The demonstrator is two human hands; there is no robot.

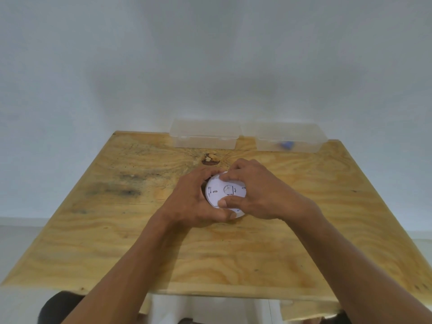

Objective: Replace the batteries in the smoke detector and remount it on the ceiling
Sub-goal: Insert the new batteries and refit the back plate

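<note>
A round white smoke detector (225,191) is held over the middle of the plywood table (117,230), its back plate with slots and a small round knob facing up. My left hand (194,199) wraps around its left rim, thumb under the near edge. From the right, my right hand (259,190) grips it, fingers on the far rim and thumb pressed on the near part of the back plate. No batteries are visible on the table.
Two clear plastic boxes stand at the table's far edge against the white wall: the left box (205,134) looks empty, while the right box (287,137) holds a small blue object (287,145). A dark knot (210,159) marks the wood just beyond my hands.
</note>
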